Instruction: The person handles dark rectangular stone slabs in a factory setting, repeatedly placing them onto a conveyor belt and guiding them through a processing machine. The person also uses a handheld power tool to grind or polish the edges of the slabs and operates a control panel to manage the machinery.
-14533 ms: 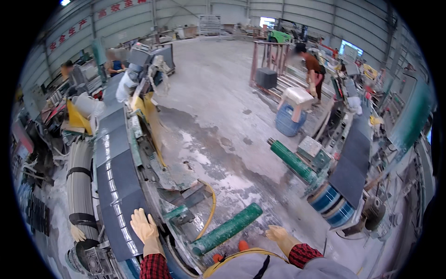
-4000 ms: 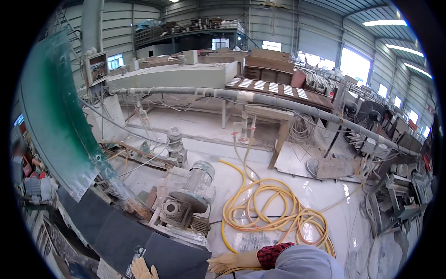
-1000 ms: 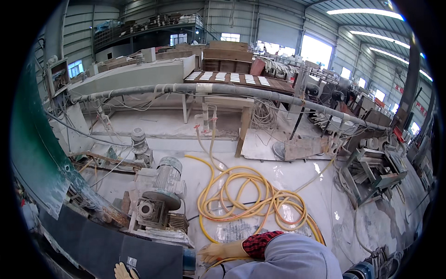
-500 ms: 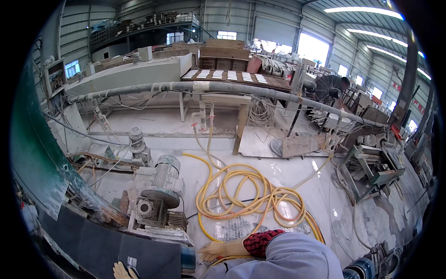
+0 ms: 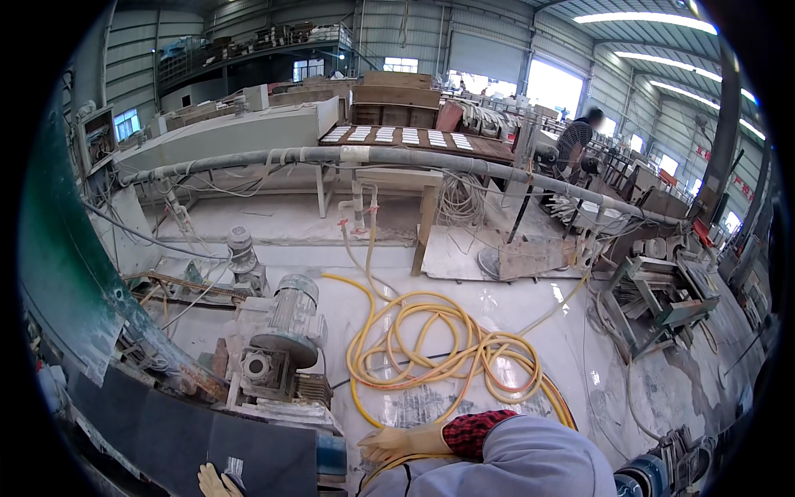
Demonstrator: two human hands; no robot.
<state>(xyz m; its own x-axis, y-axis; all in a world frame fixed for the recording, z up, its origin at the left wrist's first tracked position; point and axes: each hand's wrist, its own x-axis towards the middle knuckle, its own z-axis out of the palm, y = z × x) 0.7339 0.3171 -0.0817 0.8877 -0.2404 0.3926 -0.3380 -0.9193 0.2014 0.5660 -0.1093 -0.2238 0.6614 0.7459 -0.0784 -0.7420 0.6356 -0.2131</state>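
My left hand (image 5: 217, 480), in a cream glove, lies at the lower edge on a dark flat belt (image 5: 174, 427). Its fingers stretch out, and nothing shows in them. A small pale patch (image 5: 235, 466) shows beside its fingertips; I cannot make out what it is. My right hand (image 5: 393, 442) wears a cream rubber glove under a red-and-black checked cuff (image 5: 472, 432). Its loosely bent fingers point left near the belt's blue end (image 5: 331, 455), apparently holding nothing. A yellow hose (image 5: 426, 456) runs just below that hand.
Coiled yellow hose (image 5: 451, 377) lies on the wet, whitish floor ahead. A dusty motor (image 5: 294, 315) stands beside the belt. A long grey pipe (image 5: 397, 155) crosses farther off. At the back right a person in a striped top (image 5: 573, 141) leans over. A metal frame (image 5: 662, 302) stands right.
The view has shifted slightly. My right hand has edged a little right, its fingers bending more. Far right, the person appears more upright, where a large fan showed before. My left hand stays on the belt.
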